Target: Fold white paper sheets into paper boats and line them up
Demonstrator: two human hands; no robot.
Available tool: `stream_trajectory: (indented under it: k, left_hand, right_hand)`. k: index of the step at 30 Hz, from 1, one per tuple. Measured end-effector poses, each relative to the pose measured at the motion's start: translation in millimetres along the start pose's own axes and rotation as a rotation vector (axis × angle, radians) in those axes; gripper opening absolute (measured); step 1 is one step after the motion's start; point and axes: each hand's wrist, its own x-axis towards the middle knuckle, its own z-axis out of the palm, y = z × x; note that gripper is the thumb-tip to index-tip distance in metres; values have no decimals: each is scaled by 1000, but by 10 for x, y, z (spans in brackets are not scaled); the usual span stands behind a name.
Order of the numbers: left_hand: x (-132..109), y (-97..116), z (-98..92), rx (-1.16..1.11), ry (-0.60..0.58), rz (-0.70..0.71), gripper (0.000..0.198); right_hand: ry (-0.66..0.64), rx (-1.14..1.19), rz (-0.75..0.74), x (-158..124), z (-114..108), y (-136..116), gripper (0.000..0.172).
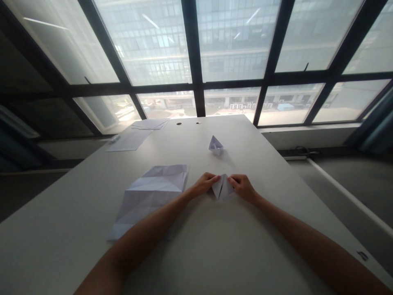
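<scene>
Between my two hands is a small piece of folded white paper (222, 189), roughly diamond-shaped, with a dark slit down its middle. My left hand (207, 183) pinches its left side, thumb on top. On the opposite side my right hand (242, 186) grips the paper with thumb and fingers. Both hands are low over the table, and the fingertips under the paper are hidden. Just beyond them stands a folded paper boat (216, 146). A large creased sheet of paper (153, 188) lies to the left, partly covered by my left forearm.
The white table (245, 254) reaches toward a dark-framed window (198, 61). Flat paper sheets (132, 139) lie at its far left, near a small clear object (114, 139). Two round holes are near the far edge. A small dark mark (362, 256) is at the right edge.
</scene>
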Motion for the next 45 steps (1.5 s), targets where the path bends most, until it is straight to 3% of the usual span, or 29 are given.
stream_trajectory:
  k: [9, 21, 25, 29, 34, 45]
  left_hand:
    - [0, 53, 6, -34, 98, -25, 62]
    - [104, -90, 25, -146, 360, 32, 55]
    - [88, -19, 21, -226, 352, 93, 53]
    - [51, 110, 16, -154, 280, 159, 41]
    - [33, 145, 9, -153, 258, 148, 39]
    - [118, -84, -31, -318, 490, 69, 36]
  right_hand:
    - [72, 7, -21, 0, -13, -17, 37]
    - [386, -55, -45, 55, -97, 48, 37]
    - [359, -96, -65, 49, -93, 35, 37]
    - [272, -146, -104, 21, -60, -11, 37]
    - [243, -222, -137, 8, -46, -27, 38]
    - [490, -174, -113, 78, -107, 35, 22]
